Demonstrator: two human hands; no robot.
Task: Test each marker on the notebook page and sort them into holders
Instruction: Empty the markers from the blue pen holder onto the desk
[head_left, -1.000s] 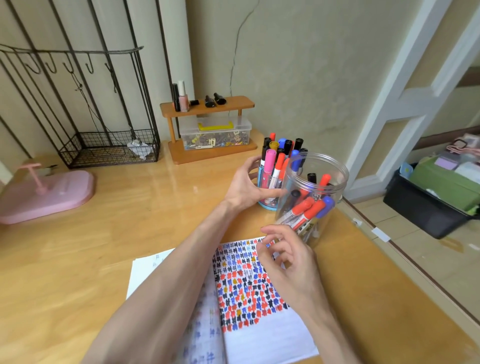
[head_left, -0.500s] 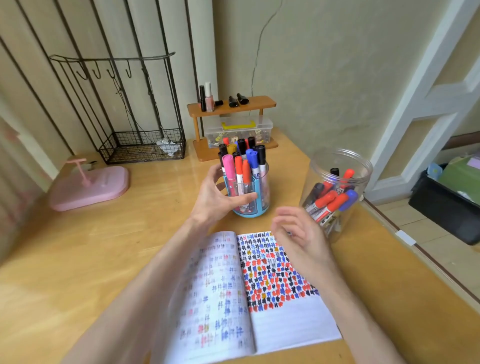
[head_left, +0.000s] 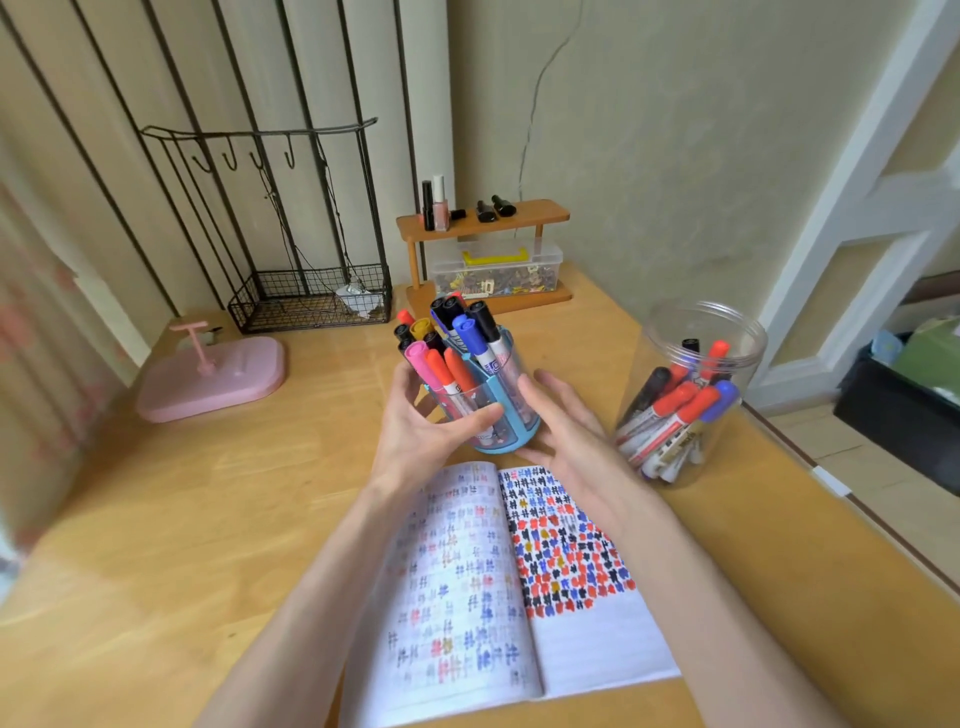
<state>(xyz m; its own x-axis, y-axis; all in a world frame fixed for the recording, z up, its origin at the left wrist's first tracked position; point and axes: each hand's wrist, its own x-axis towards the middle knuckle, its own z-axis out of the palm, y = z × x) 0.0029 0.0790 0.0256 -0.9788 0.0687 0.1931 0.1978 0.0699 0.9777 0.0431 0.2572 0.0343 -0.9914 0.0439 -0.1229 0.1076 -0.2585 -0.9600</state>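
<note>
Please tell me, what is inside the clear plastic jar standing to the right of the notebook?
Inside the clear jar lean capped markers: red, black and blue caps show. They overlap, so their exact number and anything beneath them are hidden.

The holder (head_left: 506, 439) is light blue with clear pockets; its markers (head_left: 467, 332) have pink, red, blue, black and yellow caps. Right of it, a clear jar (head_left: 670, 332) shows red, black and blue caps. In front of it, the white notebook page (head_left: 569, 545) bears rows of red, blue, black and yellow marks.
</note>
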